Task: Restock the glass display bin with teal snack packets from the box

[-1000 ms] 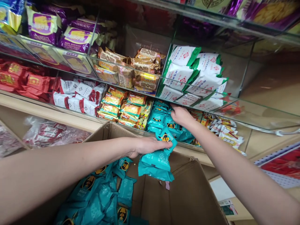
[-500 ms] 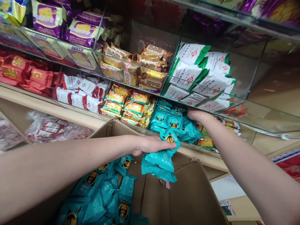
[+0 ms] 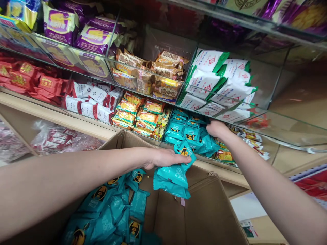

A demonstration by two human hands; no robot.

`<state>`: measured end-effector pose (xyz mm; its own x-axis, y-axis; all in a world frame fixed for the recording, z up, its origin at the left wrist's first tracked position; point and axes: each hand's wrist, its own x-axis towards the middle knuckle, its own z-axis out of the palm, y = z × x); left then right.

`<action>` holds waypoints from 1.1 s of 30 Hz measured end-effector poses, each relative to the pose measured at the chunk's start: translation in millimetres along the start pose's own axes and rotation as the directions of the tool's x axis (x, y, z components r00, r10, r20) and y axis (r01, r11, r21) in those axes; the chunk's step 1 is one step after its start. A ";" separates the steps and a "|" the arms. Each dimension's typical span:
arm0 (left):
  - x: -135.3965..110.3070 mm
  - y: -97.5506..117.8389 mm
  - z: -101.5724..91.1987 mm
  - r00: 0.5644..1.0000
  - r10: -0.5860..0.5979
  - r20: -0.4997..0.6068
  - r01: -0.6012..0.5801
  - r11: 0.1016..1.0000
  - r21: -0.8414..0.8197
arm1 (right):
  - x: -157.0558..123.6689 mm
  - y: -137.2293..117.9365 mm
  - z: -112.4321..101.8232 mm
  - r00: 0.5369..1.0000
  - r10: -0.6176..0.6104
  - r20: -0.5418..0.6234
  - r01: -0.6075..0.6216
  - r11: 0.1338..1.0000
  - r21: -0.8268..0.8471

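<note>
My left hand point(image 3: 165, 158) is closed on a bunch of teal snack packets point(image 3: 173, 173), held above an open cardboard box point(image 3: 204, 211). More teal packets point(image 3: 109, 211) lie in the box's left side. My right hand point(image 3: 217, 130) reaches into the shelf compartment holding stacked teal packets point(image 3: 187, 132). It rests on the right side of that stack, with fingers curled; whether it grips a packet is hidden.
Glass-divided shelves hold yellow-orange packets point(image 3: 139, 114), white-and-red packets point(image 3: 90, 100), red packets point(image 3: 30, 81), white-and-green bags point(image 3: 217, 78), brown packets point(image 3: 150, 73) and purple bags point(image 3: 76, 30). A wooden ledge point(image 3: 51, 115) runs below, with bagged red goods point(image 3: 58, 139) under it.
My right hand moved right along the teal stack in the shelf, then drew back slightly toward me. The left hand stayed still with its bunch of packets.
</note>
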<state>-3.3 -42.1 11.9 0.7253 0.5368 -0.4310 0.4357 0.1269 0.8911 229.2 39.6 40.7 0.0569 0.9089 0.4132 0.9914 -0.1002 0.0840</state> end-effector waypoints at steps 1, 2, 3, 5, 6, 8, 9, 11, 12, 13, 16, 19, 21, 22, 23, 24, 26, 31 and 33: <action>0.3 -0.1 0.2 1.000 -0.005 -0.002 0.005 1.000 0.000 | -6.0 -1.2 -1.8 1.000 0.029 0.011 -0.029 1.000 0.003; 0.3 -0.1 0.5 1.000 -0.010 0.000 0.010 1.000 -0.006 | -12.6 -2.8 -3.4 0.998 0.055 0.024 -0.056 0.998 0.005; 0.2 0.0 0.8 1.000 -0.013 0.007 0.013 1.000 -0.017 | -20.0 -4.5 -4.8 0.997 0.073 0.026 -0.073 0.997 0.013; -0.5 0.5 1.4 1.000 -0.015 0.020 0.016 0.999 -0.036 | -37.5 -7.9 -7.0 0.997 0.072 -0.034 -0.069 0.995 0.065; -0.9 0.7 1.6 1.000 -0.016 0.021 0.017 0.999 -0.039 | -47.9 -9.4 -7.9 0.994 0.059 -0.087 -0.050 0.993 0.107; -1.3 0.8 1.4 1.000 -0.026 0.014 0.027 0.999 -0.039 | -71.4 -12.1 -9.6 0.980 0.019 -0.196 0.020 0.980 0.197; -1.1 0.6 1.0 0.999 -0.040 0.013 0.040 0.998 -0.047 | -84.1 -13.5 -10.4 0.971 -0.007 -0.238 0.063 0.972 0.228; 0.3 -0.2 -0.1 0.998 -0.069 0.016 0.070 0.994 -0.084 | -109.3 -16.5 -10.8 0.954 -0.067 -0.294 0.140 0.961 0.238; 1.5 -0.8 -0.7 0.997 -0.079 0.016 0.080 0.991 -0.105 | -120.9 -18.0 -9.9 0.941 -0.097 -0.325 0.177 0.957 0.228; 3.0 -1.4 -1.2 0.996 -0.087 0.015 0.088 0.988 -0.125 | -131.3 -19.3 -8.0 0.925 -0.126 -0.358 0.213 0.953 0.216; 7.9 -3.6 -1.7 0.996 -0.087 0.004 0.087 0.982 -0.170 | -153.0 -20.5 4.3 0.884 -0.237 -0.404 0.340 0.917 0.207; 12.2 -5.4 -0.4 0.997 -0.073 -0.005 0.071 0.980 -0.185 | -161.7 -16.6 19.1 0.868 -0.368 -0.334 0.457 0.855 0.247; 14.2 -5.7 0.9 0.997 -0.069 -0.017 0.065 0.984 -0.163 | -162.9 -12.9 25.1 0.870 -0.400 -0.288 0.478 0.827 0.295; 15.1 -5.6 1.6 0.997 -0.074 -0.018 0.070 0.985 -0.158 | -162.7 -11.5 26.5 0.875 -0.394 -0.280 0.472 0.821 0.322; 15.8 -5.2 2.2 0.997 -0.079 -0.016 0.076 0.984 -0.161 | -162.0 -10.6 27.1 0.881 -0.380 -0.282 0.462 0.817 0.345; 16.4 -4.8 2.7 0.996 -0.083 -0.013 0.080 0.982 -0.170 | -161.0 -10.2 27.2 0.888 -0.360 -0.287 0.449 0.815 0.366; 17.5 -4.2 3.5 0.997 -0.082 -0.004 0.080 0.979 -0.185 | -157.8 -10.9 26.9 0.904 -0.309 -0.297 0.411 0.820 0.399; 18.7 -6.0 2.9 0.996 -0.092 0.002 0.091 0.974 -0.206 | -141.5 -14.3 25.0 0.930 -0.106 -0.351 0.284 0.813 0.508; 18.7 -7.6 2.3 0.995 -0.103 -0.004 0.100 0.972 -0.213 | -133.0 -14.5 21.8 0.950 -0.060 -0.306 0.227 0.805 0.549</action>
<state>8.2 -35.0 -3.3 0.6748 0.5239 -0.5198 0.3819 0.3547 0.8534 209.9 -71.0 -35.2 -0.0411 0.7460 0.6647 0.8753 0.3477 -0.3361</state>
